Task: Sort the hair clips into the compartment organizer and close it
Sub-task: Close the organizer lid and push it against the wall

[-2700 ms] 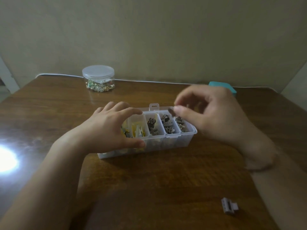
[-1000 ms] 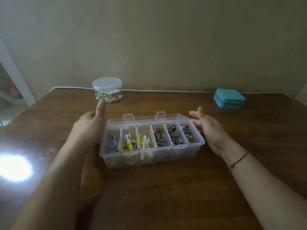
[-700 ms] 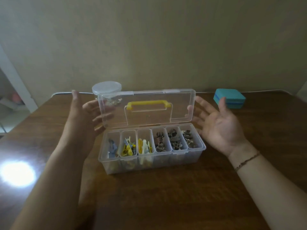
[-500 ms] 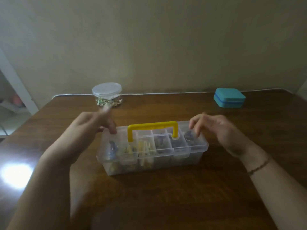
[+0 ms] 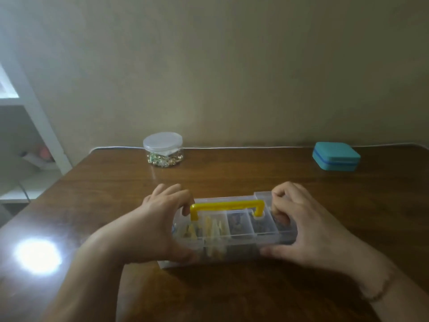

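The clear compartment organizer [image 5: 234, 242] sits on the wooden table with its lid down and its yellow handle [image 5: 226, 205] standing on top. Hair clips [image 5: 214, 228], yellow and dark, show through the lid in several compartments. My left hand [image 5: 160, 226] grips the organizer's left end, fingers curled over the lid and thumb on the front wall. At the right end my right hand [image 5: 299, 226] holds it the same way, with fingers bent on the lid and the thumb along the front.
A round clear jar [image 5: 163, 149] with small gold pieces stands at the back left of the table [image 5: 232, 293]. A teal case [image 5: 336, 159] lies at the back right. A white cable runs along the far edge. A bright light glare shows at the left.
The lid swung up from behind the organizer and came down shut. Both hands then moved in from the sides and now clasp the box ends over the lid.
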A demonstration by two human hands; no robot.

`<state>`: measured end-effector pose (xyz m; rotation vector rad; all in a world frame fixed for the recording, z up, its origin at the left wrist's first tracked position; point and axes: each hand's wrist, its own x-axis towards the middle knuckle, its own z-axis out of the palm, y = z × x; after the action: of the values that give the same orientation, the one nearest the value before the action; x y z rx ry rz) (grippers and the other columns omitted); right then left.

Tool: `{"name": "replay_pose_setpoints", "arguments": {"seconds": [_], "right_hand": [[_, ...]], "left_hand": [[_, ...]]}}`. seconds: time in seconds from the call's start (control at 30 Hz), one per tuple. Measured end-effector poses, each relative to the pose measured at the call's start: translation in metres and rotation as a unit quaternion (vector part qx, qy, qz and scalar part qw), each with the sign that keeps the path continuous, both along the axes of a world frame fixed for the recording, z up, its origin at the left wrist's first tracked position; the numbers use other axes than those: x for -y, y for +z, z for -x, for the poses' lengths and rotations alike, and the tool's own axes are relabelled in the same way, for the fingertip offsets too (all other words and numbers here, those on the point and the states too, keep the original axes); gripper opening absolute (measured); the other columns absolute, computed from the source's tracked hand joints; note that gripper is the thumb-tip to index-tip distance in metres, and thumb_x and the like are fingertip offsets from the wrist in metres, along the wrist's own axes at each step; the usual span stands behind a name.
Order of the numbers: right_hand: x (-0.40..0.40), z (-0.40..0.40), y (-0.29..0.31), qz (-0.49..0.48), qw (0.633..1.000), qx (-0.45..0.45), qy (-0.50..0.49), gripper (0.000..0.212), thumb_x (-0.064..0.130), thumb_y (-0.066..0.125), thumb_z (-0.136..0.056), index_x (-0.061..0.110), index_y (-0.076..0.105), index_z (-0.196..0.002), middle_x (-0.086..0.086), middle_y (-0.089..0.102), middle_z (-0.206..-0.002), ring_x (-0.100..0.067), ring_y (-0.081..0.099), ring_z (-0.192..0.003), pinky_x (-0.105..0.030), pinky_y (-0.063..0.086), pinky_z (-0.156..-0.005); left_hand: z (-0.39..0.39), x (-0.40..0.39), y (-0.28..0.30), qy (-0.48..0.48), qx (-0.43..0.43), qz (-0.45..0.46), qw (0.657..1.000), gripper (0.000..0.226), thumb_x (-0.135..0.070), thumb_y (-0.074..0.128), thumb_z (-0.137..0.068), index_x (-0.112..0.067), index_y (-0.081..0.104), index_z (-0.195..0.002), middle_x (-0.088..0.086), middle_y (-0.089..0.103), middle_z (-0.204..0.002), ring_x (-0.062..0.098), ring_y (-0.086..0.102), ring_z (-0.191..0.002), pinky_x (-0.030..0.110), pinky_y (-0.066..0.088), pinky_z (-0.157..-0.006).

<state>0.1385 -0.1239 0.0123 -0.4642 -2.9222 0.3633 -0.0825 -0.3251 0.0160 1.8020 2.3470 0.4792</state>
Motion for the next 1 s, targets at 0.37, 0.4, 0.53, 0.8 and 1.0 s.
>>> {"name": "replay_pose_setpoints", "arguments": {"seconds": [0.37, 0.4, 0.53, 0.8, 1.0], "right_hand": [[-0.022, -0.005, -0.005, -0.026, 0.995, -0.038, -0.084, 0.045, 0.070, 0.066, -0.064, 0.044, 0.036, -0.086, 0.031, 0.031, -0.116, 0.002, 0.039, -0.105, -0.016, 0.038, -0.075], [-0.022, -0.006, -0.004, -0.021, 0.995, -0.044, -0.082, 0.045, 0.070, 0.066, -0.064, 0.044, 0.037, -0.087, 0.030, 0.032, -0.116, 0.001, 0.040, -0.106, -0.018, 0.039, -0.078], [-0.024, -0.009, 0.000, 0.000, 0.998, -0.033, -0.061, 0.044, 0.066, 0.066, -0.071, 0.050, 0.040, -0.104, 0.028, 0.029, -0.128, -0.001, 0.036, -0.121, -0.027, 0.039, -0.099], [-0.031, -0.006, -0.014, 0.037, 0.997, -0.042, -0.048, 0.067, 0.063, 0.061, -0.078, 0.051, 0.032, -0.137, 0.026, 0.013, -0.154, -0.001, -0.001, -0.144, -0.043, 0.022, -0.118], [-0.040, 0.006, -0.027, 0.090, 0.979, -0.143, -0.118, 0.060, 0.052, 0.069, -0.078, 0.049, 0.044, -0.132, 0.021, 0.023, -0.151, -0.006, 0.023, -0.139, -0.036, 0.036, -0.110]], "left_hand": [[-0.015, -0.030, -0.033, -0.007, -0.047, -0.187, 0.981, 0.046, -0.045, 0.076, -0.075, -0.038, 0.038, -0.099, -0.021, 0.042, -0.109, 0.009, 0.037, -0.111, 0.034, 0.045, -0.093], [-0.015, -0.031, -0.036, -0.003, -0.061, -0.199, 0.978, 0.046, -0.047, 0.075, -0.077, -0.037, 0.039, -0.104, -0.020, 0.043, -0.112, 0.009, 0.038, -0.112, 0.036, 0.045, -0.093], [-0.015, -0.030, -0.037, 0.022, -0.054, -0.184, 0.981, 0.064, -0.066, 0.058, -0.082, -0.044, 0.035, -0.138, -0.023, 0.042, -0.129, 0.006, 0.035, -0.124, 0.036, 0.041, -0.103], [-0.037, -0.040, -0.029, 0.133, -0.149, -0.098, 0.975, 0.077, -0.082, 0.015, -0.083, -0.041, 0.039, -0.144, -0.014, 0.035, -0.139, 0.014, 0.025, -0.131, 0.040, 0.027, -0.108], [-0.027, -0.058, -0.032, 0.159, -0.166, -0.125, 0.965, 0.078, -0.082, 0.020, -0.083, -0.035, 0.056, -0.134, -0.012, 0.051, -0.133, 0.019, 0.042, -0.127, 0.040, 0.042, -0.099]]}}
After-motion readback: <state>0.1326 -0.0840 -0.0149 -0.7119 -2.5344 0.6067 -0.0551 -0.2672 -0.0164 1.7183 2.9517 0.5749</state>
